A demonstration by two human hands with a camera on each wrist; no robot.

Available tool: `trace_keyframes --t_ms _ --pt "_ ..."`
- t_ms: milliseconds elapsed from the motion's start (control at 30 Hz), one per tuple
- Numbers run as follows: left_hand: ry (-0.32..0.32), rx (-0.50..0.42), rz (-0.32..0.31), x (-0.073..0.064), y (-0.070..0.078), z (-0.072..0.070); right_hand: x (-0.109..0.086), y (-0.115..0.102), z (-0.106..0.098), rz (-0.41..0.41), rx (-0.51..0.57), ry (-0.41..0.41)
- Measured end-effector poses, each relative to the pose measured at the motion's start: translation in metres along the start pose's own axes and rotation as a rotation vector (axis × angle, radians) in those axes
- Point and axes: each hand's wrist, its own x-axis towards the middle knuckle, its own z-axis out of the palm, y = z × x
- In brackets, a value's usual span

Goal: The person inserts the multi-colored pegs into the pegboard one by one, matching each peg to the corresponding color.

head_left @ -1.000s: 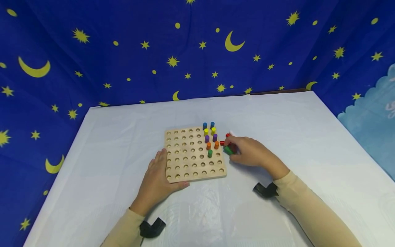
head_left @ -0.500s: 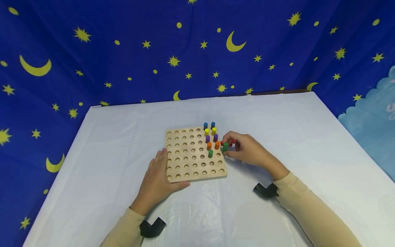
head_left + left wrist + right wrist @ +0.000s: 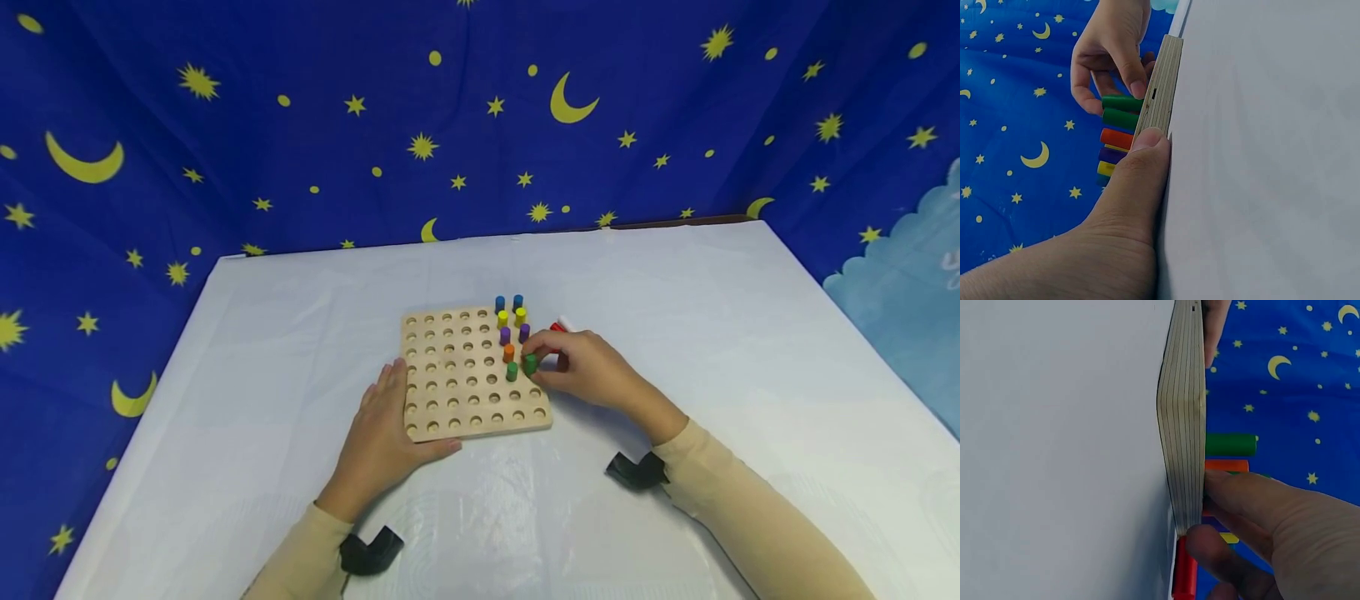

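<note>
A square wooden pegboard [image 3: 459, 373] with rows of round holes lies on the table. My left hand [image 3: 378, 442] rests at its near left corner, fingers along the left side and thumb [image 3: 1147, 147] against the front edge. Between thumb and fingertips, my right hand [image 3: 596, 368] pinches a green peg [image 3: 530, 364] upright at the board's right column. Left of it stands another green peg [image 3: 512, 372]. Behind these are an orange peg [image 3: 508, 353] and pairs of purple pegs [image 3: 505, 337], yellow pegs [image 3: 502, 319] and blue pegs [image 3: 499, 305]. Right-hand fingers cover part of the orange row.
Beyond the right hand, a red peg [image 3: 556, 327] and a white peg [image 3: 566, 322] lie on the white table [image 3: 300, 333]. Another red peg [image 3: 1185, 569] shows beside the board in the right wrist view. A blue star-patterned cloth [image 3: 480, 125] hangs behind the table.
The right hand has picked the green peg up off the table, turned it upright and carried it left onto the board's right column. The left hand stays on the board.
</note>
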Motion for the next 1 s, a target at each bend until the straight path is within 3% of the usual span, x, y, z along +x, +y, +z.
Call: trace_keyframes --t_ms 200,367,500,633,800,1000 --pt "0.004 0.002 0.008 0.000 0.000 0.000 0.000 -0.003 -0.002 0.024 -0.030 -0.013" --pt "0.011 -0.001 0.014 0.000 -0.001 0.000 -0.001 0.003 -0.017 0.025 0.075 -0.042" --pt "0.013 -0.004 0.016 0.000 -0.001 0.001 -0.005 0.016 -0.034 0.032 0.125 -0.011" --pt "0.008 -0.003 0.011 0.001 -0.001 0.000 -0.005 0.031 -0.044 0.061 0.052 0.000" --pt "0.002 0.005 0.005 0.001 -0.001 0.000 0.002 0.032 -0.042 0.125 -0.055 -0.084" --pt "-0.001 0.004 0.003 0.001 -0.001 0.000 0.015 0.025 -0.035 0.121 -0.227 -0.162"
